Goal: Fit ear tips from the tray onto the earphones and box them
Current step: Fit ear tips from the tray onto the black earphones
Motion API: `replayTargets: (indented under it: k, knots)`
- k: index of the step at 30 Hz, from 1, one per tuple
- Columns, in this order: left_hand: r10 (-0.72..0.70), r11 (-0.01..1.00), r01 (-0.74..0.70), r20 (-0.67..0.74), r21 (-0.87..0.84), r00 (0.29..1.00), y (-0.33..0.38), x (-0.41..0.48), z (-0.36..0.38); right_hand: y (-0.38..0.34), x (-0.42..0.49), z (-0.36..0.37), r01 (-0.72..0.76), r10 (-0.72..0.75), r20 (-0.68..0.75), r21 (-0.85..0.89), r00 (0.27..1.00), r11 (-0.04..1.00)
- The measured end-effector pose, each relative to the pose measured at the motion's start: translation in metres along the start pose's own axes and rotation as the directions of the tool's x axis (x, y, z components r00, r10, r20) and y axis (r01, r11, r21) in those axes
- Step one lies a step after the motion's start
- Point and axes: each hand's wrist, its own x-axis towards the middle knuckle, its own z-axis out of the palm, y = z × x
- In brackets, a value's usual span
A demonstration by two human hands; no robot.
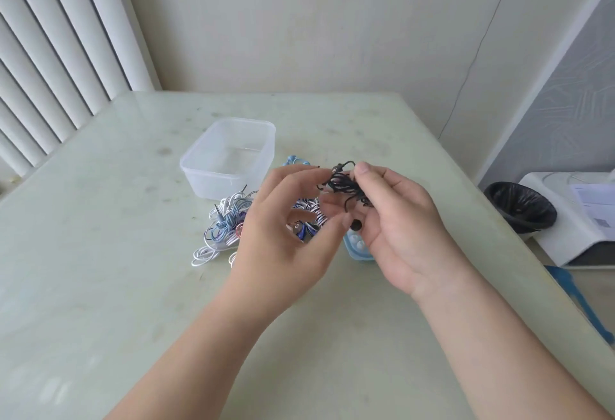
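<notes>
The fingers (364, 171) of our right hand (402, 226) are pinching a bunched pair of black earphones (344, 185), thumb on top, the cord wad lying against the palm. A black ear tip (356, 225) is sitting low at that palm, just beside the left thumb tip. The fingers (293, 177) of our left hand (286, 236) are curling toward the bundle; blur is stopping us from telling whether they are gripping anything. The pale blue tray (357, 251) is lying on the surface (116, 236) at 6 o'clock of the bundle, partly under the right palm. The pile of earphones (223, 220) is lying at 9 o'clock of the left hand, with the clear box (229, 157) at 11 o'clock. A bin (520, 206) is standing off the surface at 3 o'clock.
</notes>
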Motion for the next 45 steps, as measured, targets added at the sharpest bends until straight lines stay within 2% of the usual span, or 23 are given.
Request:
replayTargets:
  k: [3,7,9,12,15,18,21,24,28,31,35,40,45]
  knots:
    - [0.124,0.975,-0.119,-0.015,0.190,0.992,0.000,0.000,-0.002,0.002,0.001,0.001,0.029,-0.029,-0.035,0.005,0.999,1.000]
    - [0.312,0.831,-0.330,0.115,0.448,0.943,-0.007,0.003,-0.006,0.002,-0.002,0.003,0.017,-0.017,-0.019,0.027,1.000,0.999]
    - [0.377,0.767,-0.397,0.147,0.504,0.915,-0.011,0.004,-0.005,0.002,-0.003,0.003,0.000,0.000,0.021,-0.007,1.000,1.000]
    - [0.402,0.749,-0.436,0.180,0.499,0.898,-0.014,0.002,-0.005,0.003,-0.004,0.005,-0.019,0.019,0.010,-0.038,1.000,0.999]
    - [0.317,0.860,-0.341,0.127,0.378,0.940,-0.008,0.002,-0.004,0.006,-0.003,0.003,-0.009,0.008,-0.007,-0.057,1.000,0.998]
    - [0.070,0.994,-0.065,-0.057,0.085,0.996,0.002,0.004,-0.005,0.012,0.001,0.000,0.070,-0.077,-0.034,-0.156,0.996,0.985]
    - [-0.187,0.980,0.172,-0.159,-0.102,0.969,0.009,0.004,-0.007,0.015,-0.001,0.001,0.208,-0.210,0.035,-0.367,0.977,0.907]
    - [-0.313,0.932,0.275,-0.147,-0.235,0.938,0.013,0.004,-0.006,0.016,-0.008,0.005,0.292,-0.254,0.150,-0.375,0.956,0.880]
    - [-0.349,0.889,0.297,-0.098,-0.349,0.932,0.017,0.004,-0.005,0.015,-0.010,0.004,0.306,-0.275,0.142,-0.300,0.951,0.904]
    - [-0.366,0.889,0.323,-0.081,-0.324,0.927,0.016,0.005,-0.005,0.012,-0.009,0.004,0.308,-0.290,0.103,-0.259,0.951,0.916]
    - [-0.387,0.879,0.337,-0.090,-0.337,0.918,0.015,0.006,-0.006,0.009,-0.007,0.004,0.254,-0.235,0.111,-0.211,0.966,0.944]
    - [-0.358,0.891,0.318,-0.071,-0.323,0.931,0.014,0.004,-0.006,0.006,-0.006,0.001,0.182,-0.166,0.090,-0.224,0.982,0.957]
    - [-0.340,0.900,0.310,-0.050,-0.305,0.939,0.013,0.004,-0.005,0.007,-0.004,0.001,0.138,-0.133,0.041,-0.162,0.990,0.977]
